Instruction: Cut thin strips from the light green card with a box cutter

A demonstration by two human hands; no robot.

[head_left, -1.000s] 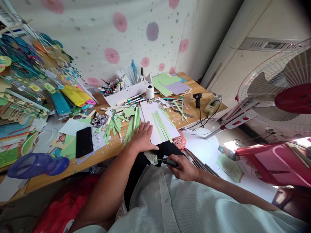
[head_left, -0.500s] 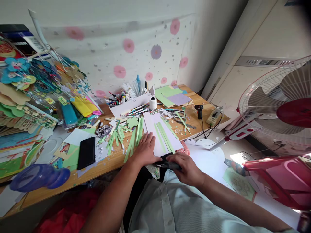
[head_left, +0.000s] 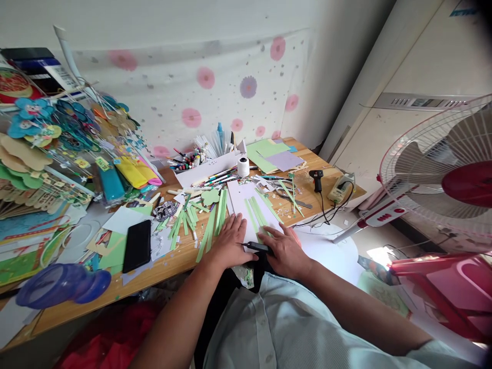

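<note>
My left hand (head_left: 229, 243) lies flat, fingers stretched, on the near left part of a pale lilac sheet (head_left: 237, 192). My right hand (head_left: 288, 251) rests on the sheet's near right side, its fingers reaching onto the light green paper strips (head_left: 254, 211). Tucked in that hand is a slim black tool (head_left: 257, 247) with a thin tip pointing left; its exact kind is unclear. More green strips (head_left: 209, 225) lie left of my left hand. A green cloud-shaped cutout (head_left: 210, 197) is behind them.
A black phone (head_left: 137, 246) and a blue translucent vessel (head_left: 63, 282) occupy the left. White thread spool (head_left: 243, 167), pens and stacked coloured paper (head_left: 269, 154) stand at the back. A corded black glue gun (head_left: 316, 179) sits right, with a fan (head_left: 457, 169) beyond the table.
My right hand has moved up and forward from the table's near edge, its fingers now extended onto the green strips. The black tool came with it. My left hand stays nearly in place.
</note>
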